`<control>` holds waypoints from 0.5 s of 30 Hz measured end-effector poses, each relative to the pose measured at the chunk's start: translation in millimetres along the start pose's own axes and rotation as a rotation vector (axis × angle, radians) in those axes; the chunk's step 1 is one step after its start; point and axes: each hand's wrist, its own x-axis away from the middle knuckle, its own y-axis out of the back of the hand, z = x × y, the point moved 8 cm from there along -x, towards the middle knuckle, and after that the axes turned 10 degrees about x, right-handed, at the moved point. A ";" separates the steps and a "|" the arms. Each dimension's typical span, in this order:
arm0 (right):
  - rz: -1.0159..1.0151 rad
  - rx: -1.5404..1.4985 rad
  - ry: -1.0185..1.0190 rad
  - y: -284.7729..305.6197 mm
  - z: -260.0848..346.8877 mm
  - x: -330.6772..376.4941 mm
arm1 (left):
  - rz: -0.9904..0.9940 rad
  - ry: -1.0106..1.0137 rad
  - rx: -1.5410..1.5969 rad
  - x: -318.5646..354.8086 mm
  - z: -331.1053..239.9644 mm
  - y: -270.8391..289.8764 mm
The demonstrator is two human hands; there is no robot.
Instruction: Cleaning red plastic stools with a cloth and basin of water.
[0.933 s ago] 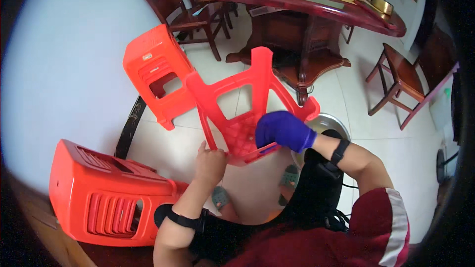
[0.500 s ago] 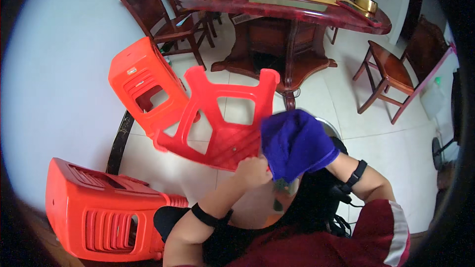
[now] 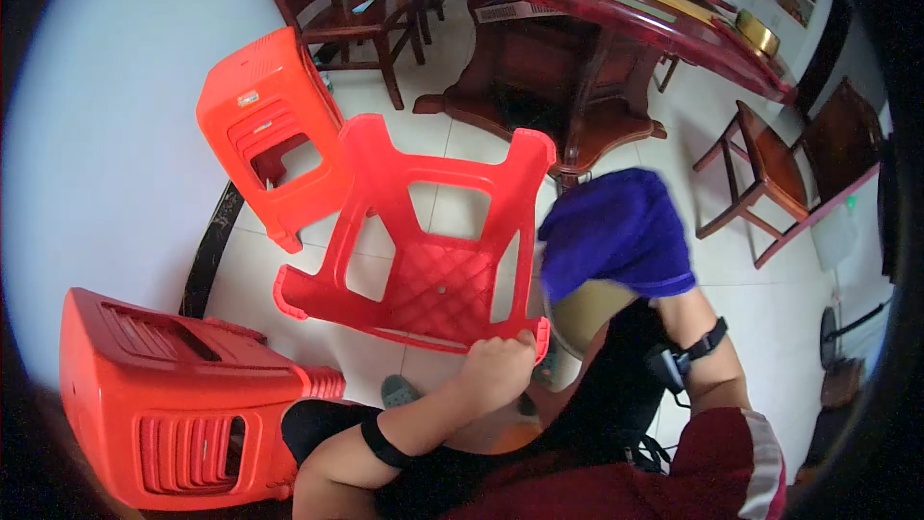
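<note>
I have my left hand (image 3: 498, 371) clenched on the near right leg of an upturned red stool (image 3: 452, 265), held on this side of the wooden bench (image 3: 577, 10). Right of that stool, a purple cloth (image 3: 602, 236) covers my right hand (image 3: 645, 250); I can't tell whether it's gripping. A basin (image 3: 589, 316) shows right of the upturned stool, an orange-red stool (image 3: 265, 169) left.
</note>
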 end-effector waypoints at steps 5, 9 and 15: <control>-0.170 0.372 0.034 44.3 15.2 -24.0 | 0.002 0.064 0.067 -3.9 3.6 0.4; 0.215 0.150 -0.466 -11.4 18.7 -11.0 | -0.124 0.032 0.095 -4.3 11.0 -3.5; 0.430 0.580 0.323 -245.5 -17.6 116.3 | 0.015 0.013 0.135 -9.4 -11.9 -6.9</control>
